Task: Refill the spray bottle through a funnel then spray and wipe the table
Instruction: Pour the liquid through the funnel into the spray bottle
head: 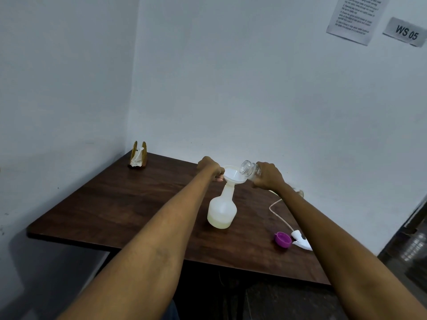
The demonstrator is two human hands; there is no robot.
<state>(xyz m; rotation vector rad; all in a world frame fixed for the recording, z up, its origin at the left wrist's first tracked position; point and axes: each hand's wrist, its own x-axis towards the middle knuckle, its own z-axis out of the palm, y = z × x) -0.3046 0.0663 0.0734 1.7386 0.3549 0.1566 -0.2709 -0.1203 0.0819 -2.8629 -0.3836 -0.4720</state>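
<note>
A translucent white spray bottle (222,210) stands upright on the dark wooden table (120,204), with pale liquid in its bottom part. A white funnel (233,175) sits in its neck. My left hand (209,166) grips the funnel's rim on the left side. My right hand (268,176) holds a clear glass jar (249,169) tipped on its side, its open mouth over the funnel's right edge. The jar looks empty. The white spray head (301,241) with its thin tube (277,213) lies on the table to the right.
A purple cap (282,239) lies open side up next to the spray head. A wooden napkin holder with white tissue (138,155) stands at the table's far left corner by the walls. Paper signs hang on the wall at top right.
</note>
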